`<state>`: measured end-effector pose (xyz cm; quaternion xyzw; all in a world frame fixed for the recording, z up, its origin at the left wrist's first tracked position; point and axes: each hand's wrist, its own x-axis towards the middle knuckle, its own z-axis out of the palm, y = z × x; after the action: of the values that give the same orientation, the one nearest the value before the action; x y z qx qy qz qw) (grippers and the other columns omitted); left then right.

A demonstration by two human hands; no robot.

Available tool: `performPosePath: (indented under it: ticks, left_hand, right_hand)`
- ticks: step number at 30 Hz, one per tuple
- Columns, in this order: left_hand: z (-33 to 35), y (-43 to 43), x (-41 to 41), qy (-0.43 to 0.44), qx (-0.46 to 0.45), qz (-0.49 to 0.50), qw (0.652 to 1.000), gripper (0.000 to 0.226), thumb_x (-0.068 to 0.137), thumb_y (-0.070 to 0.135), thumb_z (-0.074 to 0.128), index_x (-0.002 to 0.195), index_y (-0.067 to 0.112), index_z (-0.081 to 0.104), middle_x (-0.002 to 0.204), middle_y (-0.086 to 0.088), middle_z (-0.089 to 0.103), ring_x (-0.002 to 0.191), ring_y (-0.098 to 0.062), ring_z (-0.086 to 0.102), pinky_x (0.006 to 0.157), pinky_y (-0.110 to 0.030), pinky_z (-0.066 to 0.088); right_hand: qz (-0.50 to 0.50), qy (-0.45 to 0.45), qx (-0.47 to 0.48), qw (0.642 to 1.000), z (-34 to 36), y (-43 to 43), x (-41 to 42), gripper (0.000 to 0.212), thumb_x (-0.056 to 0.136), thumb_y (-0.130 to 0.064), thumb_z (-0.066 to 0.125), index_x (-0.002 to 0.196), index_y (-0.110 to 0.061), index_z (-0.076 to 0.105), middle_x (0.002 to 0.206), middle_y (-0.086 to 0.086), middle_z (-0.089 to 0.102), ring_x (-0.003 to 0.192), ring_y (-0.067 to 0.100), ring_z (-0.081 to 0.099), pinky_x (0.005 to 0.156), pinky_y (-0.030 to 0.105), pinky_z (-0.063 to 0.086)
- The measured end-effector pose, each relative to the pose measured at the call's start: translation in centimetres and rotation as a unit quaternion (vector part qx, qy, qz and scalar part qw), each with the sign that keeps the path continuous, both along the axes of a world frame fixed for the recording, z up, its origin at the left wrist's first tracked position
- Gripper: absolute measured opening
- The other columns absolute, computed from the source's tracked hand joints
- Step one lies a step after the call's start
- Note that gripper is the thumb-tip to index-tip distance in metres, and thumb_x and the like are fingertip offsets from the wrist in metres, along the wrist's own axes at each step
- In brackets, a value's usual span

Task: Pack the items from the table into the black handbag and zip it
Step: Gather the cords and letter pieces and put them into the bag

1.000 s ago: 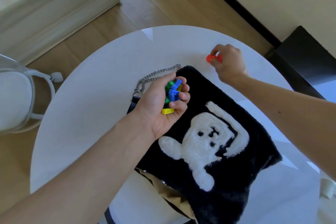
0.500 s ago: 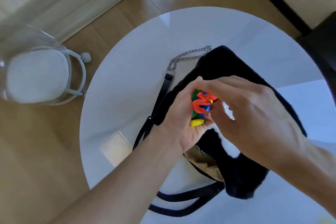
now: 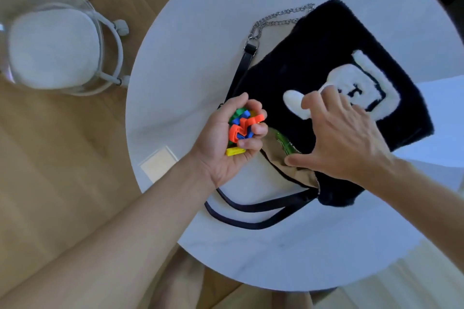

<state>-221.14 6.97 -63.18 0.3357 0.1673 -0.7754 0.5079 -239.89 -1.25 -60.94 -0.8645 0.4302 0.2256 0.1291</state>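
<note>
A furry black handbag [image 3: 324,57] with a white bear patch lies on the round white table [image 3: 190,40]. Its zipper mouth [image 3: 293,158] gapes toward me, showing tan lining and something green inside. My left hand [image 3: 226,143] grips a bunch of small plastic toy pieces [image 3: 241,128] in orange, blue, green and yellow, just left of the mouth. My right hand [image 3: 336,138] rests on the bag with fingers spread. Its thumb sits at the edge of the opening and its fingertips lie on the white patch.
A black strap [image 3: 253,211] loops on the table near me, and a silver chain [image 3: 278,20] lies at the bag's far left corner. A clear chair with a white cushion [image 3: 52,47] stands to the left on the wood floor.
My right hand has let go of the orange piece, which now sits in my left hand. The right hand moved down onto the bag by its opening. My view shifted closer and more overhead.
</note>
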Motion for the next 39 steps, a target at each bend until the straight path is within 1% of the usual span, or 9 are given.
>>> performPosePath:
  ticks: [5,8,11,16,22,26,30,34,39]
  left_hand:
    - [-1.6,2.2,-3.6,-0.052,0.125,-0.068,0.988,0.029,0.098,0.031,0.056,0.078,0.011,0.063,0.066,-0.003,0.056,0.058,-0.009,0.054,0.037,-0.013,0.035]
    - [-2.4,1.1,-5.8,-0.05,0.162,-0.075,0.983,0.028,0.1,0.028,0.053,0.079,0.01,0.061,0.063,-0.003,0.055,0.055,-0.009,0.052,0.037,-0.013,0.032]
    - [-3.3,0.1,-6.9,-0.059,0.185,-0.061,0.979,0.027,0.1,0.025,0.051,0.078,0.01,0.057,0.064,-0.002,0.051,0.051,-0.008,0.048,0.036,-0.014,0.028]
    - [-4.7,1.2,-6.9,-0.074,0.217,-0.082,0.97,0.025,0.097,0.022,0.053,0.075,0.011,0.055,0.061,-0.001,0.048,0.048,-0.008,0.045,0.033,-0.014,0.025]
    - [-4.0,-0.8,-8.2,-0.059,0.156,-0.099,0.981,0.028,0.099,0.024,0.051,0.074,0.01,0.054,0.053,0.001,0.053,0.047,-0.007,0.046,0.032,-0.013,0.027]
    - [-2.3,-3.6,-9.5,-0.042,0.158,-0.076,0.984,0.025,0.101,0.023,0.044,0.088,0.007,0.059,0.069,-0.005,0.059,0.055,-0.012,0.051,0.036,-0.016,0.036]
    - [-0.3,-5.2,-10.4,-0.064,0.147,-0.007,0.987,0.034,0.1,0.008,0.03,0.105,0.005,0.064,0.095,-0.015,0.065,0.078,-0.025,0.062,0.064,-0.033,0.058]
    - [1.2,-5.1,-10.9,-0.056,0.064,-0.006,0.996,0.039,0.101,0.01,0.031,0.126,0.001,0.06,0.111,-0.019,0.064,0.1,-0.033,0.061,0.096,-0.045,0.052]
    - [2.1,-3.3,-11.3,-0.028,-0.005,-0.037,0.999,0.034,0.103,0.019,0.035,0.096,0.004,0.066,0.096,-0.016,0.065,0.098,-0.032,0.058,0.102,-0.047,0.044]
  right_hand:
    - [-0.082,-0.086,-0.018,0.993,0.5,-2.1,-0.8,0.021,0.083,-0.018,0.064,0.097,-0.024,0.049,0.082,-0.001,0.065,0.067,0.03,0.059,0.064,0.039,0.051]
    - [-0.042,-0.136,-0.032,0.989,1.0,-2.1,-0.5,0.034,0.074,-0.041,0.066,0.095,-0.028,0.043,0.081,-0.005,0.06,0.07,0.026,0.057,0.057,0.035,0.042]
    - [0.05,0.01,-0.045,0.998,-0.7,0.6,0.1,0.071,0.067,-0.075,0.065,0.102,-0.02,0.037,0.093,-0.003,0.042,0.077,0.02,0.046,0.052,0.031,0.031]
    - [0.006,-0.011,-0.063,0.998,-2.9,0.0,-1.9,0.035,0.083,-0.027,0.073,0.104,-0.017,0.047,0.088,-0.002,0.046,0.067,0.022,0.046,0.051,0.033,0.032]
    - [-0.215,-0.215,-0.019,0.953,1.6,-2.5,-3.9,0.014,0.068,-0.025,0.066,0.08,-0.023,0.058,0.065,-0.009,0.061,0.059,0.007,0.056,0.049,0.02,0.032]
    - [-0.238,-0.235,-0.017,0.942,4.1,-2.2,-4.2,0.011,0.068,-0.023,0.064,0.076,-0.018,0.058,0.067,-0.004,0.065,0.066,0.022,0.062,0.059,0.033,0.047]
    - [-0.27,-0.228,-0.012,0.936,4.7,-1.3,-4.4,0.012,0.068,-0.016,0.066,0.071,-0.019,0.055,0.064,-0.005,0.06,0.062,0.018,0.058,0.051,0.026,0.039]
    - [-0.297,-0.232,-0.019,0.926,5.0,-1.0,-4.8,0.014,0.067,-0.014,0.066,0.069,-0.02,0.053,0.062,-0.006,0.055,0.059,0.012,0.051,0.049,0.024,0.031]
    - [-0.294,-0.243,-0.015,0.924,4.9,-0.1,-5.3,0.013,0.069,-0.017,0.066,0.074,-0.02,0.055,0.069,-0.008,0.056,0.067,0.018,0.054,0.053,0.026,0.037]
